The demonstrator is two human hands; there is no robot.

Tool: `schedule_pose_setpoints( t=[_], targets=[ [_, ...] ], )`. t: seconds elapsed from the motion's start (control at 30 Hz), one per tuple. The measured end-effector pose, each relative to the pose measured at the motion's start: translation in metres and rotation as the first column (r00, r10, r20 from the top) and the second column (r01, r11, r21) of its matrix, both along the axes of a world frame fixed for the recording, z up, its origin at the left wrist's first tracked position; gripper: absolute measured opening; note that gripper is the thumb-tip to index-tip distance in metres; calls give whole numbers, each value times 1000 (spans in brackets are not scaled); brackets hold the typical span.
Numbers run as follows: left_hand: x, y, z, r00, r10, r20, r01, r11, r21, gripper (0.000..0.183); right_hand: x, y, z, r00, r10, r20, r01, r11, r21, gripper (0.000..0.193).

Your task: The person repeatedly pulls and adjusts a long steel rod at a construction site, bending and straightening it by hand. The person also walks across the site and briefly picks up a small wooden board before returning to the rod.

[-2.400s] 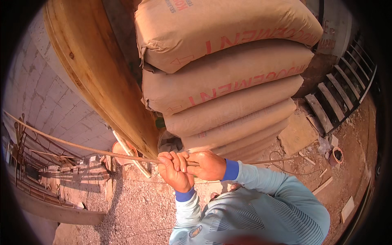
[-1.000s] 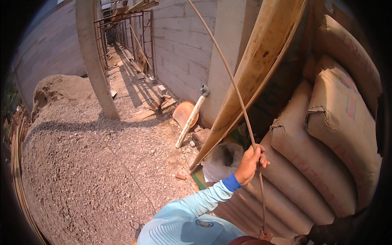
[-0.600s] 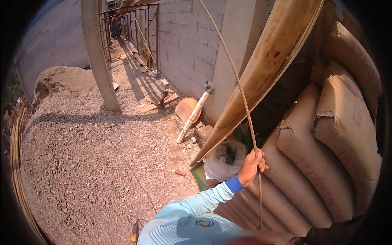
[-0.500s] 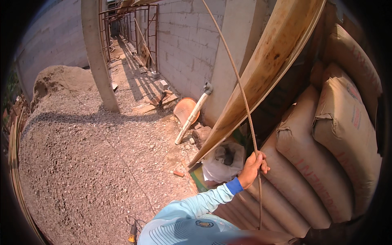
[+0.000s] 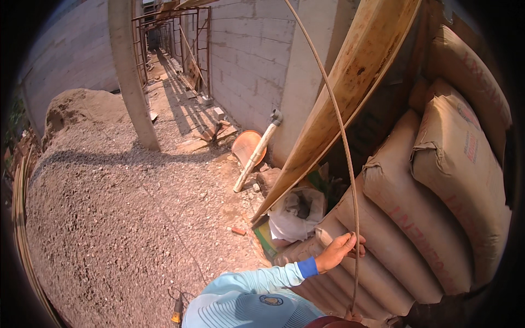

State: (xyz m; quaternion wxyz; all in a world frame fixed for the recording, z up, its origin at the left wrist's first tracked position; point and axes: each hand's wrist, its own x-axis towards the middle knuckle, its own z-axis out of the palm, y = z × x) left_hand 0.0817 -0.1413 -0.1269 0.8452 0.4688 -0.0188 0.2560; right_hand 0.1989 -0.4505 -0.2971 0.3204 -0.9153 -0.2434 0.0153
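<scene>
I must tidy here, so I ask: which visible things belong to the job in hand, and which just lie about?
In use:
long thin brown rod, at the bare left hand

Apparently just lying about:
white pipe with grey fitting
round orange tub
stacked brown paper sacks
leaning brown wooden board
open white sack

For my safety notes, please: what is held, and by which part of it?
A thin rod: the left hand loosely holds its lower visible part; the right hand, mostly hidden, is lower, grip unclear.
</scene>
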Motion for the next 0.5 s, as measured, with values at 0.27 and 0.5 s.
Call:
schedule_pose_setpoints(
  t=[0.27, 0.5],
  targets=[
    [-7, -7, -13, 995, 69, -68, -69, 998, 5, 49, 0, -2, -19, 997, 0, -80, -4, 999, -50, 29],
    [-26, -3, -24, 978, 189, -93, -198, 975, -99, 51, -22, 14, -22, 965, 7, -261, -15, 999, -29, 35]
  ],
)
